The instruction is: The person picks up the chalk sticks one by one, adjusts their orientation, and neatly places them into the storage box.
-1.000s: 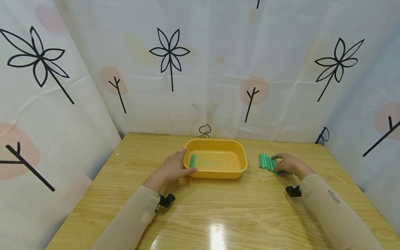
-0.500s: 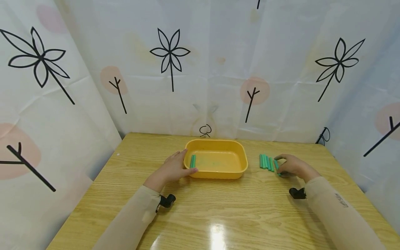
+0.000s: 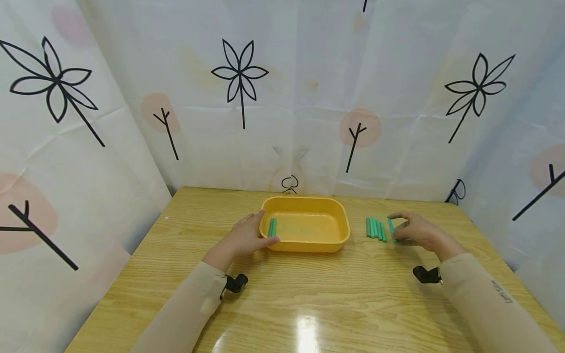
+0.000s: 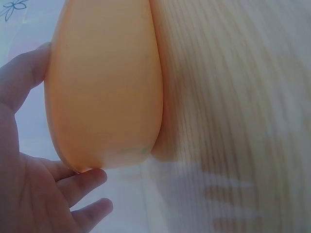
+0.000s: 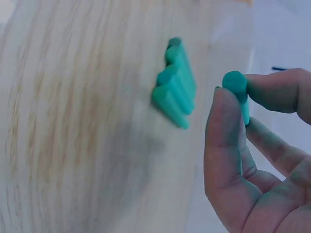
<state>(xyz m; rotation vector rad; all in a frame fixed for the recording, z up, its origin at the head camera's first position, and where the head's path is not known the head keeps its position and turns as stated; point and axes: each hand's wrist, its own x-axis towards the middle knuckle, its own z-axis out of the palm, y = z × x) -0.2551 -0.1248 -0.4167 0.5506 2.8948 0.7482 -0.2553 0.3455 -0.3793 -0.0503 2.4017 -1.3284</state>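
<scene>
In my right hand a green chalk stick is pinched between thumb and fingers, raised off the table. Left of that hand, several green chalk sticks lie side by side in a row; the right wrist view shows their round ends. My left hand grips the left end of a yellow plastic tub, thumb at the front and fingers round the side. Inside the tub, two green chalk sticks lie against its left end. The left wrist view shows mainly the tub's outer wall.
Everything stands on a wood-grain table. A pale patterned cloth hangs behind the table's back edge and along both sides. Greenish smudges mark the tub's floor. A black wrist mount sits at my left cuff, another at my right.
My right hand has drawn the chalk stick at the row's right end away to the right and lifted it. The left hand and tub have stayed put.
</scene>
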